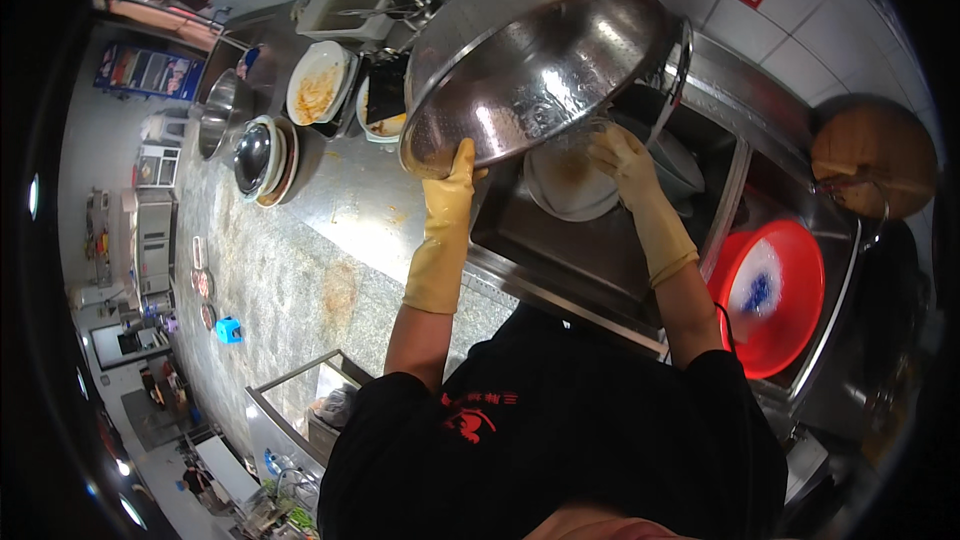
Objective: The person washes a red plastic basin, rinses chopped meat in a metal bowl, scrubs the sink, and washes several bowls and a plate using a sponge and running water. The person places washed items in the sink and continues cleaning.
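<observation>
A large stainless steel colander (540,82) is held up at a tilt over the left basin of a metal sink (540,255). My left hand (450,180), in a long yellow rubber glove, grips its lower left rim with the thumb inside. My right hand (622,161), gloved alike, is by the lower right rim; whether it grips anything is unclear. Beneath, a round whitish dish (574,180) with a brownish patch lies in the sink. Beside it a grey bowl (675,165) is partly hidden. A curved metal tap (679,67) stands behind the colander's right end.
On my right, a red plastic basin (806,300) with foam and something blue sits in the second sink basin. Soiled oval plates (319,82), stacked bowls (255,157) and a metal basin (225,112) occupy the left counter. A round wooden board (874,154) leans by the wall.
</observation>
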Motion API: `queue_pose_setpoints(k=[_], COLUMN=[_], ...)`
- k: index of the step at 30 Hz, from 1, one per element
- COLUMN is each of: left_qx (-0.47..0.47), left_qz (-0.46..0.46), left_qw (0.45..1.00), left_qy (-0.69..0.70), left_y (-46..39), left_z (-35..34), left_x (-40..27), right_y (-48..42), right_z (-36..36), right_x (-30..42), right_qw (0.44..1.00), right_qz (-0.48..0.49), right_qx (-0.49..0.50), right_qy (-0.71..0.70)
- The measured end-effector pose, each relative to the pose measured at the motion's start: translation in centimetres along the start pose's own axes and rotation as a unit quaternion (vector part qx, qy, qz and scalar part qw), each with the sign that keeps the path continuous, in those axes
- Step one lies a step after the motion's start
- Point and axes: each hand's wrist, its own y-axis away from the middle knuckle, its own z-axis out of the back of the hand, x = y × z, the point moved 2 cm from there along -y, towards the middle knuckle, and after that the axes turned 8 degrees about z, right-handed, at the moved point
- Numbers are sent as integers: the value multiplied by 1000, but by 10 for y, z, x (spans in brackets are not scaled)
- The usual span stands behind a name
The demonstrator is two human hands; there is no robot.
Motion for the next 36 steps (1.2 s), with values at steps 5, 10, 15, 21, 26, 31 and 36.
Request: queue_pose_setpoints(k=[5,10,15,21,26,31,36], left_qx=[-27,-61,-102,-32,-76,-207,-216], left_qz=[-147,-107,58,118,71,3,-55], left_qw=[988,986,984,893,831,818,840], left_qy=[40,111,137,433,547,537,494], left_y=[-17,-8,4,-77,-171,-280,-360], left_z=[8,13,43,154,335,476,596], left_x=[-41,-61,-59,-48,-115,-218,-258], right_y=[-19,6,37,41,67,127,138], right_z=[14,10,23,98,119,52,12], right_x=[-5,0,-6,-53,-88,-76,-82], right_qw=[999,999,999,998,996,985,969], right_qz=[20,14,-1,-51,-64,0,21], right_qx=[24,28,-24,11,-61,-158,-230], right_qy=[41,20,47,-30,18,63,88])
